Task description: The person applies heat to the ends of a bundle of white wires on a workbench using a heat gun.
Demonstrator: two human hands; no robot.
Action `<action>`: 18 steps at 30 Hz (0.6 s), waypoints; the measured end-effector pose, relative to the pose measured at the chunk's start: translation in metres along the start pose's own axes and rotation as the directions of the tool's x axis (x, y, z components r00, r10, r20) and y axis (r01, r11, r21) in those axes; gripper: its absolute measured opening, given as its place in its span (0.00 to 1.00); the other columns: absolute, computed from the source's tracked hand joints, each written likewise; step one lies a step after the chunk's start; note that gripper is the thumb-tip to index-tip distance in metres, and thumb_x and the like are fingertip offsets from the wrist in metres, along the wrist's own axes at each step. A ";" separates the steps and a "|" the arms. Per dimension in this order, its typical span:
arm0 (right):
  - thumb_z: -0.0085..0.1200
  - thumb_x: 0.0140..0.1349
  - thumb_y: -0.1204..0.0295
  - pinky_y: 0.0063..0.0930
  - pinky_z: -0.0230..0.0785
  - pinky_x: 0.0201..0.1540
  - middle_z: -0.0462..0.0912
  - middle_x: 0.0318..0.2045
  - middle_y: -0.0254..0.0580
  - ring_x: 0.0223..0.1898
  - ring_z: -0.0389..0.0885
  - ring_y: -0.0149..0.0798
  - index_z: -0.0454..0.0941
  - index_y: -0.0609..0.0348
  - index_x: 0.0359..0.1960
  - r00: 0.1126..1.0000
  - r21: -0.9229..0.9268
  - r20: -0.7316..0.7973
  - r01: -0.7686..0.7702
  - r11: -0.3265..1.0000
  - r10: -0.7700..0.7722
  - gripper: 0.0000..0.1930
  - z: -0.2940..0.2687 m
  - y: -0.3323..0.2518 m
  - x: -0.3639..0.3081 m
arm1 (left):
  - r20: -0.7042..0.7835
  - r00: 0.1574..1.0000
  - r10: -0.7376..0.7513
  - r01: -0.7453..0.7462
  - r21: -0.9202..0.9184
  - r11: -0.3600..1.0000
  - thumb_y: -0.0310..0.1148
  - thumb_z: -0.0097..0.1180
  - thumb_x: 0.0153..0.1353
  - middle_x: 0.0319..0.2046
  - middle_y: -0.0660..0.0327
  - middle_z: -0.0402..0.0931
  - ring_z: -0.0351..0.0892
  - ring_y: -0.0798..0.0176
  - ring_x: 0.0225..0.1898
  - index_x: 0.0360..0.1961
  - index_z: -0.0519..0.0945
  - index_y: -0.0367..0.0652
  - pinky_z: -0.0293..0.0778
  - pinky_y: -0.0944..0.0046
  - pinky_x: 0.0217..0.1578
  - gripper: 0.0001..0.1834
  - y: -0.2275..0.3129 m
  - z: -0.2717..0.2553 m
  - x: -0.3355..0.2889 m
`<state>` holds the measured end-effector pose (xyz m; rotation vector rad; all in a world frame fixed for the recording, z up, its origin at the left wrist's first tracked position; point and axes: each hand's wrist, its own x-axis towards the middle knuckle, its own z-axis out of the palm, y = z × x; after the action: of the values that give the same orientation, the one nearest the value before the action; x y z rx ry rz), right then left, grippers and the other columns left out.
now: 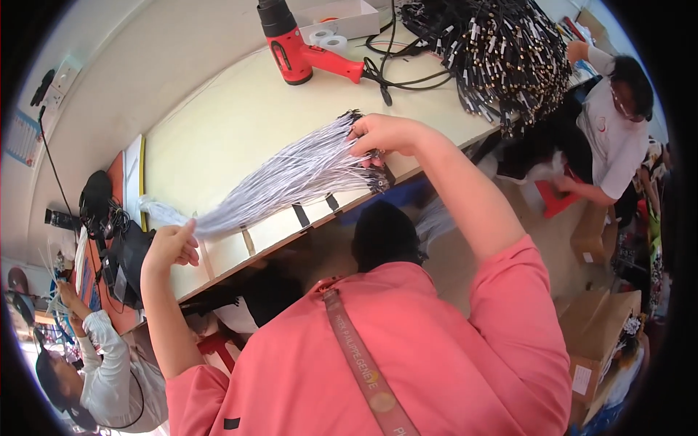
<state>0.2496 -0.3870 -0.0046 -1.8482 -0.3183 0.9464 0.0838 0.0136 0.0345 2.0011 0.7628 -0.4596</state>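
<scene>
A long bundle of thin white-grey wires (283,171) with dark tips lies slantwise across the table in front of me. My right hand (382,138) grips its right end, where the dark tips fan out, with the thumb over the wires. Toward the narrower left end, my left hand (173,245) has its fingers curled at the bundle's near edge, thumb against the wires. Beyond that hand, the bundle's tail looks wrapped in clear plastic.
A red heat gun (291,54) stands behind the bundle, near white tape rolls (333,43) and a white box (349,18). Black cables (502,58) are heaped at the back right. Co-workers sit right (618,131) and left (109,378). Cardboard boxes (600,334) are at lower right.
</scene>
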 end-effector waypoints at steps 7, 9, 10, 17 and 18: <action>0.57 0.54 0.71 0.22 0.67 0.25 0.76 0.30 0.34 0.28 0.75 0.26 0.72 0.62 0.44 1.000 0.008 0.021 0.003 1.000 -0.003 0.16 0.003 0.003 -0.004 | 0.120 0.379 0.918 -0.904 0.257 0.340 0.29 0.60 0.53 0.28 0.59 0.75 0.75 0.59 0.30 0.29 0.80 0.40 0.72 0.63 0.29 0.04 0.074 0.162 -0.008; 0.56 0.54 0.71 0.22 0.68 0.25 0.76 0.31 0.34 0.28 0.76 0.26 0.72 0.62 0.44 0.999 0.000 0.046 -0.004 1.000 0.004 0.16 0.004 -0.001 -0.005 | 0.149 0.390 0.909 -0.894 0.298 0.335 0.28 0.61 0.52 0.31 0.59 0.75 0.76 0.56 0.33 0.31 0.81 0.41 0.73 0.62 0.33 0.05 0.078 0.188 0.007; 0.57 0.54 0.71 0.22 0.68 0.25 0.76 0.30 0.34 0.28 0.76 0.26 0.73 0.62 0.44 0.999 -0.018 0.034 0.006 1.000 -0.005 0.16 0.006 -0.002 -0.003 | 0.126 0.326 0.937 -0.901 0.340 0.268 0.28 0.60 0.52 0.31 0.58 0.75 0.76 0.54 0.33 0.31 0.81 0.42 0.73 0.60 0.33 0.05 0.078 0.197 0.014; 0.57 0.53 0.70 0.22 0.69 0.25 0.77 0.31 0.37 0.27 0.76 0.27 0.75 0.61 0.42 0.996 -0.107 -0.082 0.020 0.994 -0.029 0.15 0.002 0.002 -0.001 | 0.104 0.196 0.975 -0.860 0.496 0.120 0.28 0.57 0.51 0.30 0.59 0.73 0.74 0.53 0.37 0.29 0.78 0.44 0.73 0.56 0.34 0.03 0.079 0.220 0.025; 0.57 0.53 0.70 0.22 0.69 0.25 0.77 0.31 0.37 0.27 0.76 0.27 0.75 0.61 0.42 0.996 -0.106 -0.083 0.021 0.994 -0.029 0.15 0.001 0.002 -0.001 | 0.105 0.195 0.975 -0.860 0.496 0.119 0.28 0.57 0.51 0.30 0.59 0.73 0.74 0.53 0.37 0.29 0.78 0.44 0.73 0.56 0.34 0.03 0.079 0.220 0.025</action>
<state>0.2474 -0.3878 -0.0066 -1.9695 -0.3439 0.8456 0.1517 -0.1982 -0.0432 2.5370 -0.7253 0.4862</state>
